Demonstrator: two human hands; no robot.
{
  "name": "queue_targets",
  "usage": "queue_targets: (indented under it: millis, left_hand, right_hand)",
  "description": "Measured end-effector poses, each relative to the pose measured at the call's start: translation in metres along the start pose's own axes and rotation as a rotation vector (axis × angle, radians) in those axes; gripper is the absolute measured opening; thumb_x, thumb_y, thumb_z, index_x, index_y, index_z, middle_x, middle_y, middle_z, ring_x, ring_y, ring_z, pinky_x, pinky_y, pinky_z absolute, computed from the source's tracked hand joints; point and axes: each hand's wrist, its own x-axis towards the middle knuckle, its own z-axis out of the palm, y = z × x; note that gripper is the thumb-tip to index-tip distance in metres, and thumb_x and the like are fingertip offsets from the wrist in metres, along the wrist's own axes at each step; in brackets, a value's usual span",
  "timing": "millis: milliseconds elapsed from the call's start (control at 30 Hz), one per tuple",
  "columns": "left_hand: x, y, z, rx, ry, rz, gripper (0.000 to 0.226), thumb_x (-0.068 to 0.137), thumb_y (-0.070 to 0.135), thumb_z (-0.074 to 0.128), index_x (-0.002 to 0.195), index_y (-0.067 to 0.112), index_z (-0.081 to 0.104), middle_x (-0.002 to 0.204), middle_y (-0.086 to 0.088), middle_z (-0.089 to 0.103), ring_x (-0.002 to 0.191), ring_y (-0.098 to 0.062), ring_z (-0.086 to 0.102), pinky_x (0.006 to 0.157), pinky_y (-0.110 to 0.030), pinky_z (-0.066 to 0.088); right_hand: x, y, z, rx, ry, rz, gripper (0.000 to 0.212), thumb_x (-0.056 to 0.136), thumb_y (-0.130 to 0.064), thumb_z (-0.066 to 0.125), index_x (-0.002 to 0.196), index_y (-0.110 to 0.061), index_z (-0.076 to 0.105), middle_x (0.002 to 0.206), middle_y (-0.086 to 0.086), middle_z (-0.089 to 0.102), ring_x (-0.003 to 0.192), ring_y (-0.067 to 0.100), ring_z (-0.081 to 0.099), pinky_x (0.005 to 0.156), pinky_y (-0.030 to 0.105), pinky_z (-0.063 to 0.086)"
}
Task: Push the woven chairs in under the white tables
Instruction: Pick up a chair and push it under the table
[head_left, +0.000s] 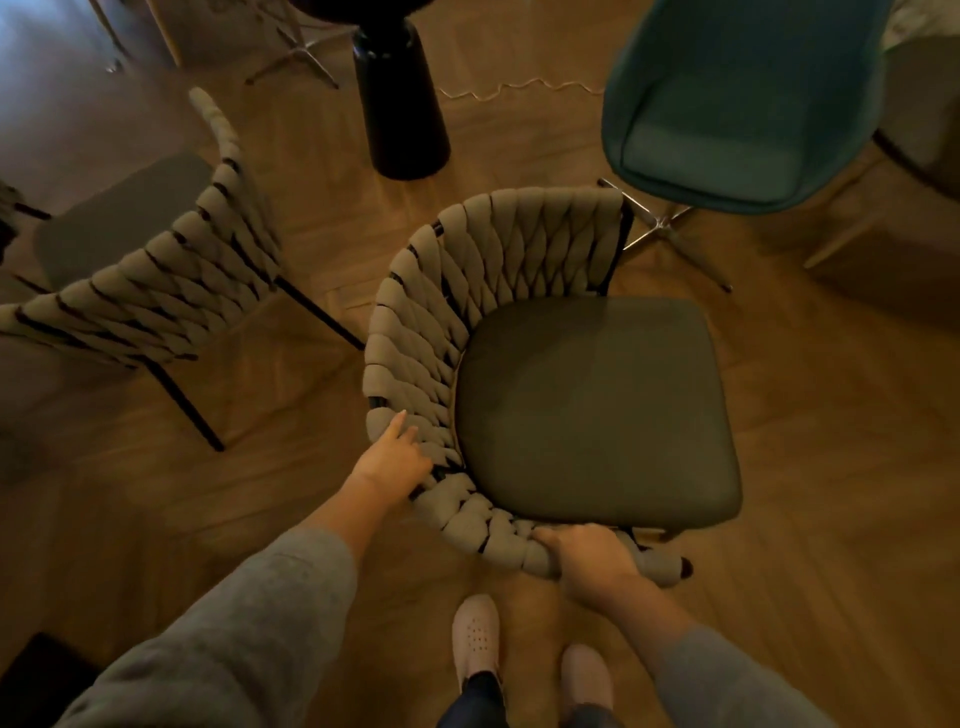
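Item: woven chair (498, 249), centre of the frame, standing on the wooden floor (810, 415), its curved back toward me and to the left.

Build: dark metal frame wrapped in thick padded weave, with a dark seat pad (597, 410). I judge it moderately light, stiff in the frame and soft at the surface (the weave should give slightly and not slip). Thin legs are likely to slide on the wood.

Hold: the top rim of the back is the best purchase. My left hand (395, 460) lies on the rim's outer side, fingers fairly straight. My right hand (587, 556) wraps the rim's near end, fingers curled over.

Also present: second woven chair (156, 291) at left, teal chair (727, 104) upper right, black pedestal (400, 104) top centre. I can make out no white tabletop.

Markings: no brand, label or writing legible.
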Motion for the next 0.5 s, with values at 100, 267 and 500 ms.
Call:
queue_targets:
  millis: [100, 267, 500]
  left_hand:
    - [0.019, 0.002, -0.027, -0.02, 0.013, -0.037, 0.041, 0.101, 0.019, 0.046, 0.142, 0.016, 0.045, 0.148, -0.011, 0.043, 0.145, -0.033, 0.024, 0.12, -0.056, 0.003]
    - [0.043, 0.021, -0.066, -0.112, 0.034, -0.104, 0.04, 0.1, 0.02, 0.048, 0.139, 0.016, 0.046, 0.144, -0.01, 0.047, 0.14, -0.031, 0.033, 0.119, -0.055, 0.006]
    - [0.044, 0.08, -0.099, -0.237, 0.015, -0.208, 0.034, 0.1, 0.019, 0.048, 0.134, 0.015, 0.051, 0.136, -0.009, 0.055, 0.134, -0.031, 0.04, 0.119, -0.056, 0.007]
  right_hand:
    - [0.005, 0.038, -0.023, -0.004, 0.028, -0.018, 0.05, 0.088, -0.019, 0.054, 0.135, -0.034, 0.043, 0.121, 0.001, 0.062, 0.109, 0.027, 0.06, 0.085, 0.039, 0.049]
    - [0.006, 0.1, -0.047, -0.08, 0.034, -0.06, 0.044, 0.087, -0.023, 0.056, 0.129, -0.035, 0.047, 0.116, 0.0, 0.063, 0.104, 0.025, 0.061, 0.081, 0.038, 0.048]
    - [-0.014, 0.161, -0.038, -0.18, 0.022, -0.156, 0.054, 0.088, -0.024, 0.055, 0.137, -0.04, 0.042, 0.12, -0.004, 0.063, 0.106, 0.022, 0.061, 0.081, 0.035, 0.048]
